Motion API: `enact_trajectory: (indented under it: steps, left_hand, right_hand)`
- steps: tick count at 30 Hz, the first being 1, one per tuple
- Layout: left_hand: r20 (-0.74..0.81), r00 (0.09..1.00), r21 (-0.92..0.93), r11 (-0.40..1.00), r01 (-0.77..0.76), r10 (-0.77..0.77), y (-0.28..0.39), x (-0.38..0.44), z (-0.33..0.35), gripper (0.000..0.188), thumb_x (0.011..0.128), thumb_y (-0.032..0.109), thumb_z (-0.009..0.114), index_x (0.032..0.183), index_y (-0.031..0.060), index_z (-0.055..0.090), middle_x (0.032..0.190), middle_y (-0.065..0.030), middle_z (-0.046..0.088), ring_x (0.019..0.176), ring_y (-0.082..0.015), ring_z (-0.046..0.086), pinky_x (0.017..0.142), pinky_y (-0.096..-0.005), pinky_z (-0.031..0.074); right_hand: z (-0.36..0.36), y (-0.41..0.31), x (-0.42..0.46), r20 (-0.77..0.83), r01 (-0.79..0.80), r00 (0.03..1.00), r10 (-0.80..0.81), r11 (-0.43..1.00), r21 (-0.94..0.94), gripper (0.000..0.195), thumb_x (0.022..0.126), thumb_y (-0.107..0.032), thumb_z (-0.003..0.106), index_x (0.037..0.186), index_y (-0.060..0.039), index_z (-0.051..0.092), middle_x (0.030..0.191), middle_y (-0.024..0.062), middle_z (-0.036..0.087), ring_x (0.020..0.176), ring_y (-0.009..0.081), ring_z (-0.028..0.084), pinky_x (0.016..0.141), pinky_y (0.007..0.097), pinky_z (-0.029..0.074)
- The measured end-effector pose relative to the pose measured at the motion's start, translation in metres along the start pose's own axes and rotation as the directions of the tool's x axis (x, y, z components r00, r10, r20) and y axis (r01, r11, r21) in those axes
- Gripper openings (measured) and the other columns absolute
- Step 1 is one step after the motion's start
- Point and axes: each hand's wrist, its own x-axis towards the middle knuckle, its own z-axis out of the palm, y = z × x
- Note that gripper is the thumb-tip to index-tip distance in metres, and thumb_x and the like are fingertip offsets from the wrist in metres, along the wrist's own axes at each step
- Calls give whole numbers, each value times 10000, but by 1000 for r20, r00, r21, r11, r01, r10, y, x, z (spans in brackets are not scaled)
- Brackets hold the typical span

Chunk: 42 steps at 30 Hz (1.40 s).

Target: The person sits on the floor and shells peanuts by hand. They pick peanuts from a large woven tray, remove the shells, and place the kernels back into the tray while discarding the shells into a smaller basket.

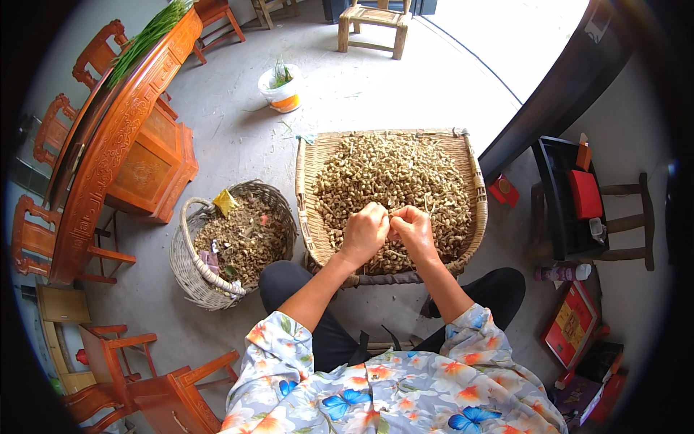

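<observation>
A wide woven basket (304,217) filled with a heap of unshelled peanuts (396,168) stands before me at my knees. My left hand (366,230) and my right hand (415,230) meet over the near part of the heap, fingertips almost touching. Both have thumb and fingers pinched around something small, probably a peanut, mostly hidden by the fingers. To the left, a round wicker basket (184,271) with a looped handle holds shells and plant debris (244,238), a yellow wrapper (225,202) and other scraps.
A white bucket (279,89) with green stalks stands on the floor beyond the baskets. Carved wooden table (124,125) and chairs line the left. A small wooden chair (374,19) is at the far side. On the right are a black tray (558,200), a bottle (561,272) and red boxes.
</observation>
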Motion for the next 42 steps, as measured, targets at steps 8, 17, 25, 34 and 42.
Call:
enact_trajectory:
  steps: [8,17,25,34,42]
  left_hand:
    - [284,931,-430,838,336,-227,-5,12,-17,133,873,114,553,862,-18,565,709,-39,542,639,-131,484,595,-292,418]
    - [167,970,-419,878,232,-177,2,18,-25,142,878,123,583,925,-9,598,791,-71,576,732,-154,546,663,-287,441]
    - [320,850,-887,182,424,-419,-16,26,-42,112,952,166,496,887,75,504,707,-23,546,416,-18,314,350,-157,256]
    - [368,815,-930,-185,318,-448,-26,26,-44,131,873,29,471,963,41,565,714,-62,559,506,-90,443,448,-239,380]
    - [425,721,-877,-52,478,-547,-24,20,-36,179,932,230,546,834,95,483,619,23,421,423,-47,344,363,-194,269]
  right_hand:
    - [-16,-12,1,152,372,928,-339,840,-394,43,815,-25,592,850,-11,571,714,76,634,594,145,614,539,272,488]
    - [-12,-35,6,216,479,875,-434,705,-523,96,800,-4,622,893,-10,599,806,89,616,675,175,620,595,288,504]
    - [0,-34,27,192,401,908,-373,641,-655,55,826,-107,645,846,-62,622,822,45,606,660,144,604,609,277,514]
    - [17,26,61,348,344,881,-320,-70,-936,111,752,-128,641,815,-40,614,877,106,581,879,253,569,726,388,436]
    - [11,-14,31,11,103,994,-112,864,-493,150,821,-192,658,808,-43,654,660,5,545,581,117,535,519,264,410]
